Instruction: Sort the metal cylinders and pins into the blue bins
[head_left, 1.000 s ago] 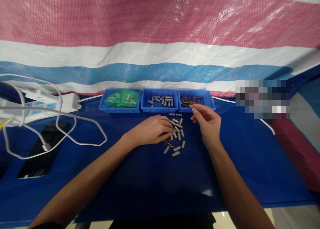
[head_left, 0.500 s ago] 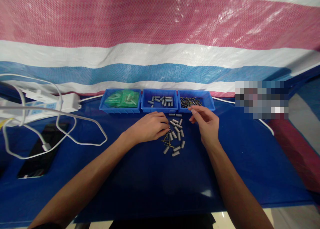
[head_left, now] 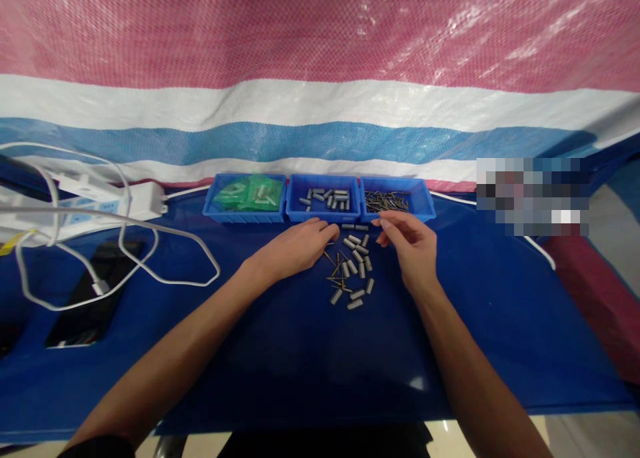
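Note:
My left hand (head_left: 299,248) is closed, palm down, at the left side of a loose pile. Its fingers are curled and what they hold, if anything, is hidden. Thin brass-coloured screws (head_left: 339,283) lie just beside its fingertips, mixed with short grey metal cylinders (head_left: 362,270). On the pile's right, my right hand (head_left: 413,245) hovers in front of the right-hand blue bin (head_left: 425,208). Thumb and fingers meet in a pinch there; anything between them is too small to make out. That bin contains many screws (head_left: 383,201).
A middle blue bin (head_left: 323,216) holds grey cylinders, and the left one (head_left: 245,217) holds green plastic bags (head_left: 253,193). At left are a power strip (head_left: 95,211), looped white cables (head_left: 193,283) and a black phone (head_left: 93,305). Striped sheeting (head_left: 300,105) hangs behind.
My left hand's fingers have drawn back a little from the screws, exposing more of them. My right hand keeps its pinch in nearly the same spot. The view has shifted slightly.

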Tool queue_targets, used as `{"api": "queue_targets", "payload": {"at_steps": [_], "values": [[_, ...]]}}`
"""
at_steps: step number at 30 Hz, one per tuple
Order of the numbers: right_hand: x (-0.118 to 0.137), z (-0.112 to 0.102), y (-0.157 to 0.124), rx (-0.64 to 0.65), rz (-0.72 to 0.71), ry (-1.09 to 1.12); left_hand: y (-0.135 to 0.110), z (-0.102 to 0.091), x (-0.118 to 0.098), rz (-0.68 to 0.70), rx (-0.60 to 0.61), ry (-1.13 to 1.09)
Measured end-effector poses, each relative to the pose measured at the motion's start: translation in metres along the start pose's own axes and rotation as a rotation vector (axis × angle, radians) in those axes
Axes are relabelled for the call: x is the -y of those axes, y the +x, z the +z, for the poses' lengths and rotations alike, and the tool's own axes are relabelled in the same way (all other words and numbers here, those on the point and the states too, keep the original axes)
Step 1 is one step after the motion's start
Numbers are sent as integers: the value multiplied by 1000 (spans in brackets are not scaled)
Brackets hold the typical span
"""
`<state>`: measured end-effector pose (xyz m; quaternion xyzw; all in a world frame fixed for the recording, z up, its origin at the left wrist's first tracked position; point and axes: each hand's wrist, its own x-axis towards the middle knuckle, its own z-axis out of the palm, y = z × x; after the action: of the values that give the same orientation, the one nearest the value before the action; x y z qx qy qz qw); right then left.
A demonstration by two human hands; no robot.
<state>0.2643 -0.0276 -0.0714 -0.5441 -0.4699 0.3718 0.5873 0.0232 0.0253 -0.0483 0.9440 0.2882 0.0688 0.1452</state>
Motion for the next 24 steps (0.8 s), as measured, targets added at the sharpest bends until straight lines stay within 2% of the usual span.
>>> {"api": "queue_targets", "payload": {"at_steps": [5,11,15,20,24], "values": [[3,3,-2,50,14,-8,0,1,-2,6,-71,-47],[4,6,-5,162,55,-15,2,-6,-7,49,-322,-333],[1,5,-7,234,74,-7,2,-9,-12,8,-443,-465],[-3,5,-9,293,93,-31,3,-10,-14,-68,-458,-603],[-3,5,-9,299,91,-33,4,-9,-14,-78,-477,-614]]}}
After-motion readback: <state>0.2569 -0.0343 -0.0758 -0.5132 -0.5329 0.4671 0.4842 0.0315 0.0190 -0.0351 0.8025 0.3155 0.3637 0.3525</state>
